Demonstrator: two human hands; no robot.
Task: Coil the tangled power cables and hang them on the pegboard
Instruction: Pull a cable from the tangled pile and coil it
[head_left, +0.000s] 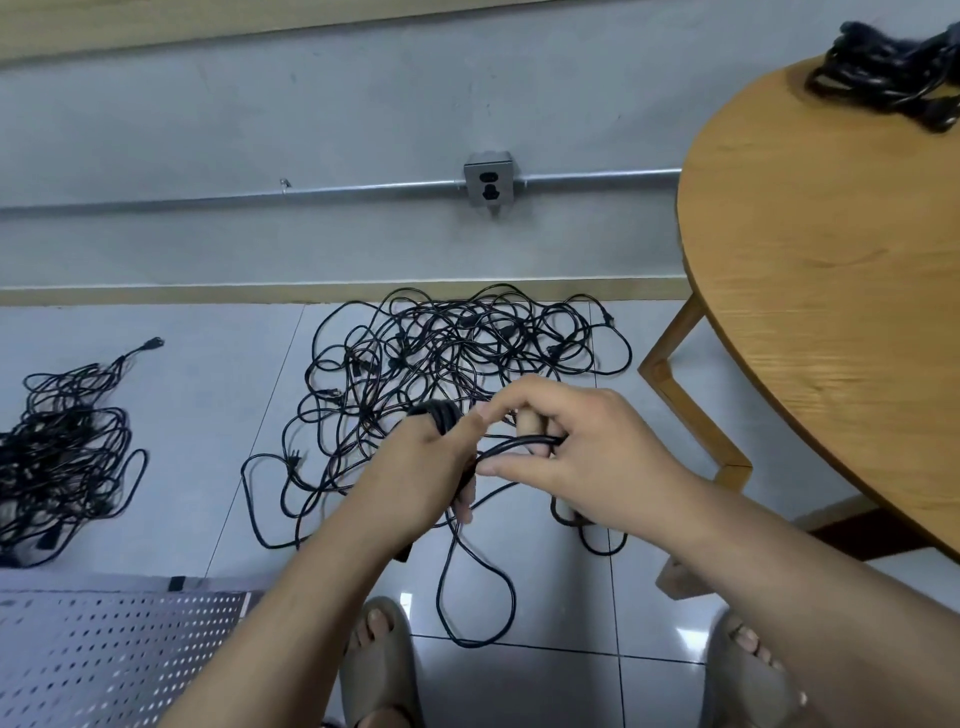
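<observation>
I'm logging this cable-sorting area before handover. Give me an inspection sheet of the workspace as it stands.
Surface: glossy pale tiled floor, cables lying on it.
Job's things: large tangle of black power cables by the wall; white perforated metal pegboard lower left, no cable on its visible part.
Clutter: second black cable pile at left; black cable bundle on the round wooden table.
Grippers: left hand holds loops of the half-wound black cable; right hand pinches its strands.
Cables: one loop hangs below the hands.
Surroundings: grey metal socket box on a wall conduit; grey sandals on the person's feet.
</observation>
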